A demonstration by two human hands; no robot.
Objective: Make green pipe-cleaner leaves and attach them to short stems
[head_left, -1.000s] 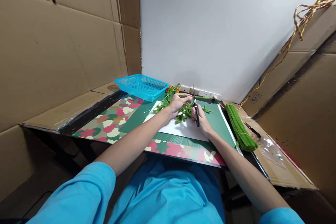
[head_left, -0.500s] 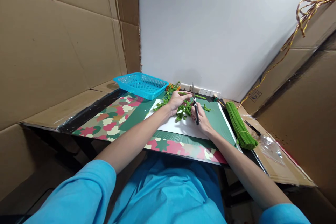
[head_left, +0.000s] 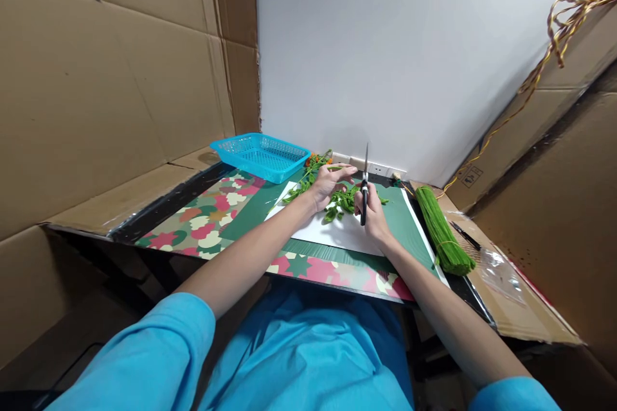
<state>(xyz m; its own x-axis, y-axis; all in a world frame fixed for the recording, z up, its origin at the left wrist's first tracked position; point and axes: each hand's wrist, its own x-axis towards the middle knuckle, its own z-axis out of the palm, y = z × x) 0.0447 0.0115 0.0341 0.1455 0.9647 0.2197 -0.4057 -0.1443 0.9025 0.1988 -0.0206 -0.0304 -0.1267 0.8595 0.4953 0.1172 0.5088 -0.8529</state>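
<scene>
My left hand (head_left: 328,186) is closed on a short green pipe cleaner (head_left: 339,168), most of it hidden by the fingers. To the right, my right hand (head_left: 372,209) grips black-handled scissors (head_left: 364,196), whose blades point up and look nearly together. The scissors stand a little apart from the left fingertips. Beneath and between both hands, cut green pieces (head_left: 340,205) lie in a loose pile on a white sheet (head_left: 321,231). Orange flowers with green stems (head_left: 313,166) rest behind my left hand.
A blue plastic basket (head_left: 263,157) stands at the back left. On the right lies a tied bundle of green pipe cleaners (head_left: 443,231), beside a black pen-like tool (head_left: 465,235) and a clear plastic bag (head_left: 501,275). A power strip (head_left: 380,170) runs along the wall.
The green length that stuck out past the scissors is gone from there. My right hand has drawn the scissors slightly right and away from the left fingers, and the blades look more closed.
</scene>
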